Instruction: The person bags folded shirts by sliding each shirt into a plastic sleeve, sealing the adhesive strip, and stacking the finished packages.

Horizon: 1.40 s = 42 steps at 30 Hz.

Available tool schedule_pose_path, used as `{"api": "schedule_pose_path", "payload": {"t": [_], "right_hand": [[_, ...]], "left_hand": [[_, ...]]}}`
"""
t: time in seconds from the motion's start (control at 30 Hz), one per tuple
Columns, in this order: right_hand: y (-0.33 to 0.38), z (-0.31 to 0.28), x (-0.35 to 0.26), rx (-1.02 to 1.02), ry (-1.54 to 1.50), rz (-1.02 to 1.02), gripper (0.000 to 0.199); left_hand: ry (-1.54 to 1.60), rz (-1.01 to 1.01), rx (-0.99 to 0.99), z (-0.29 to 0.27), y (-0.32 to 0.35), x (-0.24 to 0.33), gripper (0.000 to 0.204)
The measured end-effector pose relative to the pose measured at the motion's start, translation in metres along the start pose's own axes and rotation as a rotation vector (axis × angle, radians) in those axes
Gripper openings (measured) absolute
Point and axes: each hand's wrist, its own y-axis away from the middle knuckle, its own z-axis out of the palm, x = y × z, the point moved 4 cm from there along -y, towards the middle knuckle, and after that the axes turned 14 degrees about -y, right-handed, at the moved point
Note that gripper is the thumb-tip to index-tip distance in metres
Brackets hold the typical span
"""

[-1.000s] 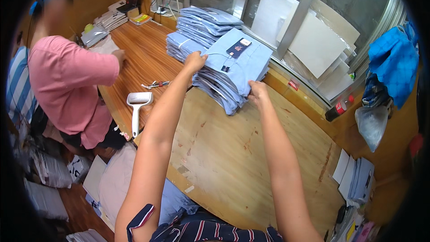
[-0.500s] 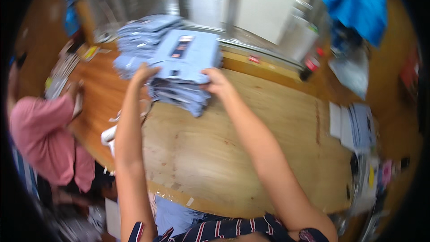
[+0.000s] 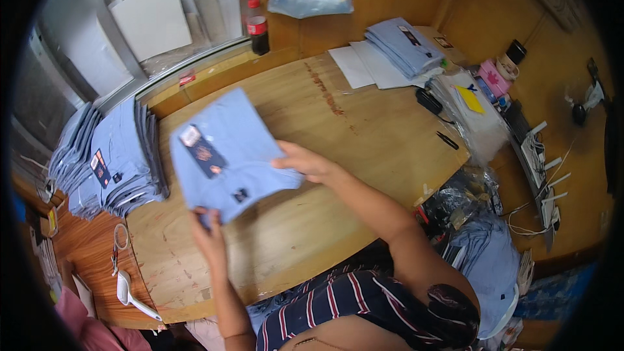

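Here's the folded light-blue cloth shirt [image 3: 237,143], held over the bare, pale wooden tabletop [image 3: 370,149]! The left hand [image 3: 209,234] grips its near corner, the right hand [image 3: 304,161] pinches its right edge, and a dark rectangular paper tag [image 3: 205,153] faces up. Over on the left, a tall stack of folded blue shirts [image 3: 127,149]; nearer the person, a white plastic-handled roller [image 3: 133,298] lies on reddish-brown striped wood [image 3: 91,253].
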Motion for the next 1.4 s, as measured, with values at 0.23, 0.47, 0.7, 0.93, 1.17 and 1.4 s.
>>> {"api": "schedule_pose_path", "payload": {"t": [0.23,0.47,0.7,0.93,1.17,1.4], "right_hand": [[0.191,-0.141,-0.01,0.281,0.041,0.058,0.057],[0.263,-0.22,-0.003,0.381,0.549,0.135,0.044],[0.376,-0.339,-0.205,1.557,1.185,-0.564,0.02],[0.375,-0.446,-0.258,1.599,1.096,0.351,0.09],[0.38,-0.52,-0.251,1.45,1.055,0.063,0.064],[0.403,-0.511,-0.267,1.35,0.358,0.026,0.025]], "left_hand": [[-0.055,0.244,-0.486,0.14,0.123,0.074,0.038],[-0.485,0.37,-0.544,0.201,0.171,0.097,0.042],[-0.493,0.125,-0.777,0.171,0.152,0.115,0.052],[-0.529,-0.009,-0.22,0.162,0.137,0.112,0.06],[-0.33,-0.168,0.069,0.174,0.134,0.074,0.054],[-0.648,-0.073,0.096,0.187,0.14,0.052,0.04]]}}
